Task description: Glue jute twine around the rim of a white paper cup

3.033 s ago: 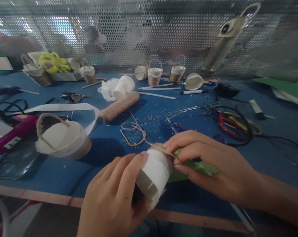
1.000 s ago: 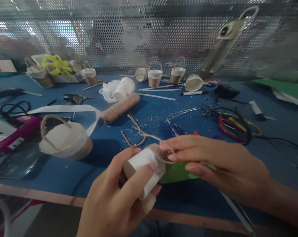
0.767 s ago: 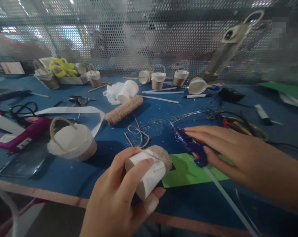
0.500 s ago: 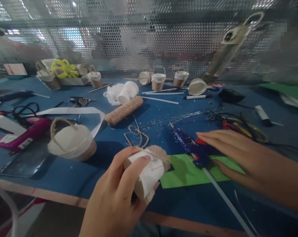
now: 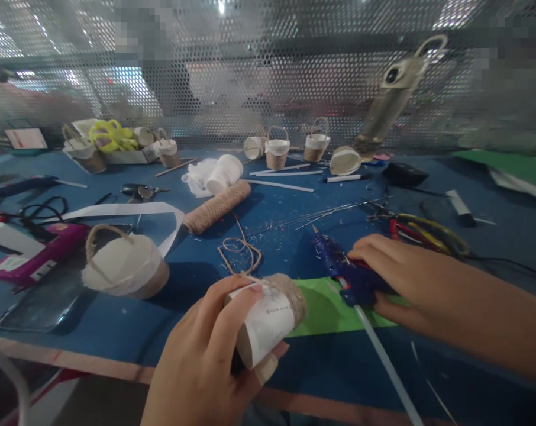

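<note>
My left hand [image 5: 215, 349] is closed around a white paper cup [image 5: 268, 319], tilted on its side near the front edge. Brown twine is wound round the cup's far end, and a loose loop of twine [image 5: 241, 251] runs from it towards a twine roll [image 5: 218, 207]. At the right, my right hand [image 5: 392, 269] grips a blue glue gun [image 5: 359, 281], fingers curled over its body. Its nozzle points away from me, and a long glue stick [image 5: 386, 361] sticks out of its back. Beneath the gun lies a green sheet [image 5: 319, 313].
A small basket with a twine handle [image 5: 126, 266] stands to the left, beside a magenta glue gun [image 5: 50, 254]. Stacked white cups [image 5: 225, 173] lie behind the twine roll. Several little baskets line the mesh screen [image 5: 232, 83]. Pliers [image 5: 419, 231] lie at the right.
My right hand has closed from loosely stretched fingers onto the blue glue gun. My left hand still holds the cup. The whole view has shifted slightly.
</note>
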A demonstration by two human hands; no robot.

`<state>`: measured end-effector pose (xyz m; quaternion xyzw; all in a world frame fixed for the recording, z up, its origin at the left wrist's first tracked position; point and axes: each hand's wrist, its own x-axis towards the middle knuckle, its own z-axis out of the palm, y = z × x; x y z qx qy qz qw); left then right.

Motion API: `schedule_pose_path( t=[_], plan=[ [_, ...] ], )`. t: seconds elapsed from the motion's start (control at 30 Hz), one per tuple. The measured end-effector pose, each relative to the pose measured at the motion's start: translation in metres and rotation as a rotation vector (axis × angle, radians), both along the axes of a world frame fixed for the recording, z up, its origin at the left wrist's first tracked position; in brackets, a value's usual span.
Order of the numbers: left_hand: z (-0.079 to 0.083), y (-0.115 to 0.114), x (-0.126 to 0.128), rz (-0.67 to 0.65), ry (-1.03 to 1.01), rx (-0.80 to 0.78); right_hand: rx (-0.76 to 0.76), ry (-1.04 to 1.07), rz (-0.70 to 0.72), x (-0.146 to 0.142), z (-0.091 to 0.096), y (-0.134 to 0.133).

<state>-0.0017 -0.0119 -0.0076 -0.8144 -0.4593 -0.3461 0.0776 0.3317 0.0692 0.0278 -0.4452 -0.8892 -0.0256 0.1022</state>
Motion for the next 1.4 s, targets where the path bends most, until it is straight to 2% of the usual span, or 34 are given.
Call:
schedule_pose_path(
  t=[0.13,0.27,0.37,0.47,0.57,0.67,0.8,1.0,1.4],
  plan=[
    [-0.001,0.001,0.000,-0.006,-0.007,-0.001,-0.045,0.071,-0.013,-0.001,0.013,0.008],
    [-0.001,0.000,0.001,0.020,-0.039,-0.017,0.055,0.280,-0.085,-0.008,0.025,0.004],
    [0.000,-0.001,0.000,0.005,-0.027,-0.018,0.017,0.423,-0.032,-0.015,0.027,-0.008],
    [0.001,-0.001,0.000,0.009,-0.017,-0.030,-0.111,0.500,0.115,-0.019,0.024,-0.018],
    [0.000,-0.001,0.002,0.026,-0.033,-0.026,-0.213,0.521,0.237,-0.023,0.022,-0.022],
    [-0.001,-0.001,0.004,0.036,-0.062,-0.013,-0.224,0.546,0.195,-0.027,0.020,-0.026],
    [-0.002,-0.002,0.002,0.032,-0.073,-0.023,-0.220,0.542,0.179,-0.032,0.018,-0.029],
    [-0.003,-0.002,0.000,0.027,-0.041,0.010,-0.194,0.460,0.263,-0.032,0.018,-0.022],
    [-0.003,-0.004,-0.001,0.018,0.016,0.034,-0.104,0.402,0.257,-0.035,0.015,-0.023]
  ],
)
